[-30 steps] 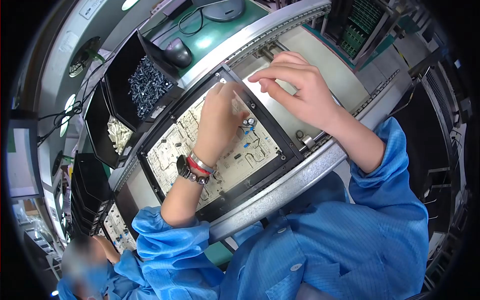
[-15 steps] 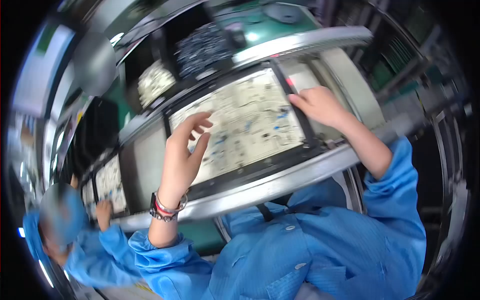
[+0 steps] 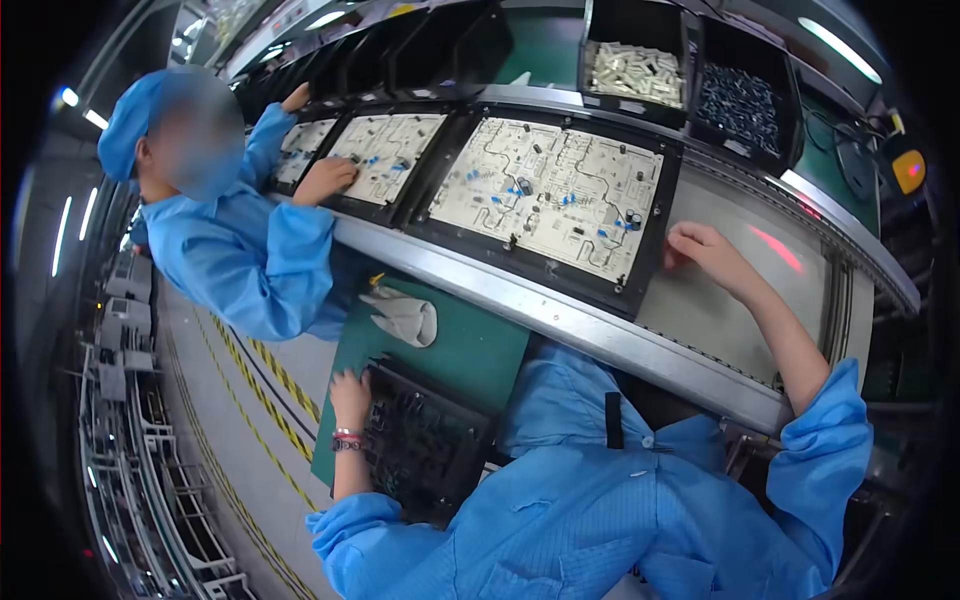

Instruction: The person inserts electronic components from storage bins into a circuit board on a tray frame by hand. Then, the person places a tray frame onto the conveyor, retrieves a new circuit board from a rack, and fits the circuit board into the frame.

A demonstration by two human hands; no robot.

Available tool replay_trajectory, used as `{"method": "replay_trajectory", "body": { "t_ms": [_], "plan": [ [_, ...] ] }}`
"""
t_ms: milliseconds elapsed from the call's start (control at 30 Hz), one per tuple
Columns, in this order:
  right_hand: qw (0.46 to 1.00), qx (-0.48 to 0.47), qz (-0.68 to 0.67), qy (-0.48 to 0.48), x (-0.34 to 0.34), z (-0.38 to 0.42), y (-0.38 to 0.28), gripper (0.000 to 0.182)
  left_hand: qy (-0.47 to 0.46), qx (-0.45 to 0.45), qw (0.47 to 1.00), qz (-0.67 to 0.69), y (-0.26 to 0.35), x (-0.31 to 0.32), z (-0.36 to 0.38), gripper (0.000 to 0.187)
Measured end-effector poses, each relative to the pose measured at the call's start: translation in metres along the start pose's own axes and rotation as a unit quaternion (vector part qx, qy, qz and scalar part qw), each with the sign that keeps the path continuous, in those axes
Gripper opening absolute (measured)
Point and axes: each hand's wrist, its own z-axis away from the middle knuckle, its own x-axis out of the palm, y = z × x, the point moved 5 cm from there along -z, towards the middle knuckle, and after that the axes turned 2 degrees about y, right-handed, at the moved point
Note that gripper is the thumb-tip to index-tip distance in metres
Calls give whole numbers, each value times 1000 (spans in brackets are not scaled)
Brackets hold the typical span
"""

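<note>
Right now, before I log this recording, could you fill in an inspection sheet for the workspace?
Surface: metal rail along the line; green side table below it.
Job's things: large circuit board in a black frame; black tray on the side table, its contents too dark to identify.
Clutter: pale crumpled cloth or glove on the side table.
Hands: left hand at the black tray's edge, grip unclear; right hand beside the frame, fingers curled, contact unclear.
Cables: dark cable behind the rail, right of the bins.
Surroundings: co-worker at neighbouring boards; striped floor tape.
</note>
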Motion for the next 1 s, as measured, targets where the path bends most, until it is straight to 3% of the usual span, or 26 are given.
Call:
{"method": "replay_trajectory", "body": {
  "t_ms": [33,67,133,267,300,400,433,500,533,600,700,733,800,833,900,933,1000],
  "plan": [
    [996,51,-46,-65,-6,-2,7,29,-69,-21,995,74,-2,29,20,36],
    [996,48,-40,-69,-10,-4,8,29,-137,-40,979,143,-4,45,30,38],
    [997,-13,69,-35,-16,-2,5,26,-94,-46,982,157,4,31,39,38],
    [995,-35,70,56,-33,13,-27,23,-34,-32,971,234,4,17,36,35],
    [991,-58,82,87,-35,18,-35,25,-25,-65,941,332,19,-2,34,31],
    [980,-112,118,114,-23,42,-67,26,-45,-61,896,438,61,-56,29,30],
    [974,-139,142,108,-13,51,-79,25,-41,-54,906,419,86,-91,30,28],
    [934,-245,257,38,15,69,-100,23,78,28,916,393,125,-156,36,28],
    [936,-234,264,-14,30,77,-106,26,82,27,914,396,142,-180,41,28],
    [926,-254,262,-92,60,94,-108,41,194,122,905,359,174,-232,56,33],
    [921,-301,189,-160,98,112,-112,60,230,226,866,382,206,-273,69,41],
    [931,-293,151,-155,107,121,-114,58,238,257,847,399,214,-279,70,42],
    [967,-162,-6,-198,117,139,-118,42,234,317,808,438,234,-290,65,43],
    [971,-154,1,-182,115,148,-118,42,223,313,806,450,243,-293,59,42],
    [981,-114,-100,-121,101,160,-117,24,178,370,792,452,250,-296,49,61],
    [986,-107,-92,-95,91,166,-114,24,178,384,783,456,255,-301,48,69],
    [988,-59,-145,-2,68,181,-103,15,207,369,812,402,250,-306,42,78]
  ]
}}
